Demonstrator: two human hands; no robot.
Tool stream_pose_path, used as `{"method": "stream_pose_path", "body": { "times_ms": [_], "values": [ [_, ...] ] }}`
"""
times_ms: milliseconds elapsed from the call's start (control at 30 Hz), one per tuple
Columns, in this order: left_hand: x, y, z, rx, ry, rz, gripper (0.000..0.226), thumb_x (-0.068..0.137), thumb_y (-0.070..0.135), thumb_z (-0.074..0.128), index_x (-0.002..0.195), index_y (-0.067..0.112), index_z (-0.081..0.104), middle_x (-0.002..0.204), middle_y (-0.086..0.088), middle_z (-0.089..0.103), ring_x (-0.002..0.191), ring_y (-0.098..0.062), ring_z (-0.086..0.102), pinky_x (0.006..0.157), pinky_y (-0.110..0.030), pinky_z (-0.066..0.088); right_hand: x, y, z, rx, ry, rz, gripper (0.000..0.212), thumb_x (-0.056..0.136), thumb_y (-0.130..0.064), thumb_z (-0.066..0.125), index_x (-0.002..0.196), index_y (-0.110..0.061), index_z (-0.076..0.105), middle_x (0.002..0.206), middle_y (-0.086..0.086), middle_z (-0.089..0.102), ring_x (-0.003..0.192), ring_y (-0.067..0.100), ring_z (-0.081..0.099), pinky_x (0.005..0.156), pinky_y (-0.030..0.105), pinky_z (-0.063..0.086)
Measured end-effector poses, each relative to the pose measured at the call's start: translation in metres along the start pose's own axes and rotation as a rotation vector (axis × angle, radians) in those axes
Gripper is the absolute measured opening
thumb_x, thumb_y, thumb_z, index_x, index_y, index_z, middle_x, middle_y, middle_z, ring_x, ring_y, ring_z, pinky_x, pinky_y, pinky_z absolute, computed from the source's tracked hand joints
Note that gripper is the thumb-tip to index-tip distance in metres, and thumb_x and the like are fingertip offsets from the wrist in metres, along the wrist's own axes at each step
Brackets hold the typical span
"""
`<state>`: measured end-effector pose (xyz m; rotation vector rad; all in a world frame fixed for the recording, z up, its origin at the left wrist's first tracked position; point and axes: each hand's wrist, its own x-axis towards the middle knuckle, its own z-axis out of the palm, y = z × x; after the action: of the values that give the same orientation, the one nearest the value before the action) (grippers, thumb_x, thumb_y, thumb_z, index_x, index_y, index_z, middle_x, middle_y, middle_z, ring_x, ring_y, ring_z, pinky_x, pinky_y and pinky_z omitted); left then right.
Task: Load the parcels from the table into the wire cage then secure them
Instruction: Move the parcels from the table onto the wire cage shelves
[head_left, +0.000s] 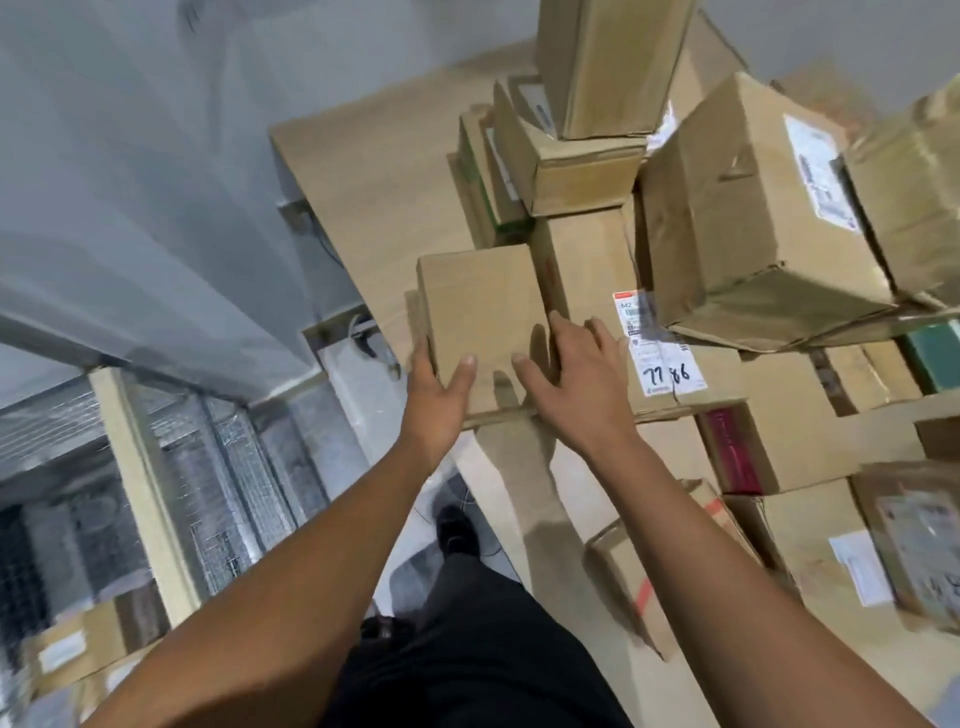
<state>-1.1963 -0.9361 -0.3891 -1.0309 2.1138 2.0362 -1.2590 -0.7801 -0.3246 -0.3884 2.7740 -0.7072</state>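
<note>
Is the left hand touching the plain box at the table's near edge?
Touching. The head view shows the left hand gripping the plain box, thumb on its top.

The left hand (440, 397) and right hand (577, 387) hold a small box (478, 306) on the surface (374, 156). Other parcels (753, 208) crowd its right.

Cardboard parcels (769, 208) lie stacked on the wooden table (384, 150).
</note>
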Motion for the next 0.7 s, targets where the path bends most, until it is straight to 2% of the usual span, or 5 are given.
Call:
{"method": "stream_pose_path", "body": {
  "times_ms": [167, 367, 467, 600, 700],
  "values": [
    [0.004, -0.004, -0.016, -0.08, -0.096, -0.055, 0.076, 0.101, 0.047, 0.061, 0.162, 0.04, 0.017, 0.156, 0.019, 0.041, 0.138, -0.002, 0.046, 0.112, -0.023, 0.038, 0.015, -0.005, 0.009, -0.112, 0.016, -0.054, 0.069, 0.097, -0.062, 0.044, 0.149, -0.016, 0.043, 0.148, 0.001, 0.056, 0.156, 0.027, 0.015, 0.124, 0.05, -0.013],
    [-0.003, -0.005, -0.039, -0.281, -0.12, -0.055, 0.067, 0.103, 0.039, 0.061, 0.159, 0.043, 0.023, 0.158, 0.011, 0.045, 0.141, -0.011, 0.049, 0.12, -0.047, 0.04, 0.02, -0.029, 0.019, -0.081, 0.005, -0.115, 0.079, 0.095, -0.065, 0.048, 0.153, -0.012, 0.042, 0.15, 0.006, 0.054, 0.153, 0.029, 0.022, 0.126, 0.053, -0.009],
    [-0.019, -0.01, -0.055, -0.414, -0.003, -0.009, 0.061, 0.103, 0.039, 0.061, 0.155, 0.045, 0.03, 0.149, 0.012, 0.056, 0.133, -0.011, 0.058, 0.114, -0.045, 0.047, 0.017, -0.056, 0.024, 0.005, 0.027, -0.219, 0.083, 0.09, -0.064, 0.051, 0.157, -0.017, 0.039, 0.156, 0.002, 0.045, 0.146, 0.028, 0.029, 0.125, 0.058, 0.011],
    [-0.046, -0.023, -0.098, -0.605, 0.216, 0.03, 0.057, 0.101, 0.043, 0.064, 0.149, 0.052, 0.034, 0.135, 0.024, 0.064, 0.126, -0.008, 0.064, 0.099, -0.033, 0.057, 0.007, -0.111, 0.046, 0.208, -0.121, -0.356, 0.08, 0.092, -0.051, 0.061, 0.16, -0.019, 0.033, 0.157, 0.002, 0.036, 0.14, 0.028, 0.032, 0.113, 0.03, 0.024],
    [-0.063, -0.037, -0.151, -0.686, 0.371, 0.049, 0.064, 0.094, 0.046, 0.071, 0.148, 0.052, 0.037, 0.138, 0.022, 0.063, 0.127, -0.008, 0.063, 0.1, -0.03, 0.056, -0.008, -0.162, 0.074, 0.233, -0.213, -0.454, 0.085, 0.091, -0.048, 0.058, 0.163, -0.022, 0.022, 0.155, 0.003, 0.031, 0.14, 0.02, 0.028, 0.108, 0.025, 0.025]
  ]
}}
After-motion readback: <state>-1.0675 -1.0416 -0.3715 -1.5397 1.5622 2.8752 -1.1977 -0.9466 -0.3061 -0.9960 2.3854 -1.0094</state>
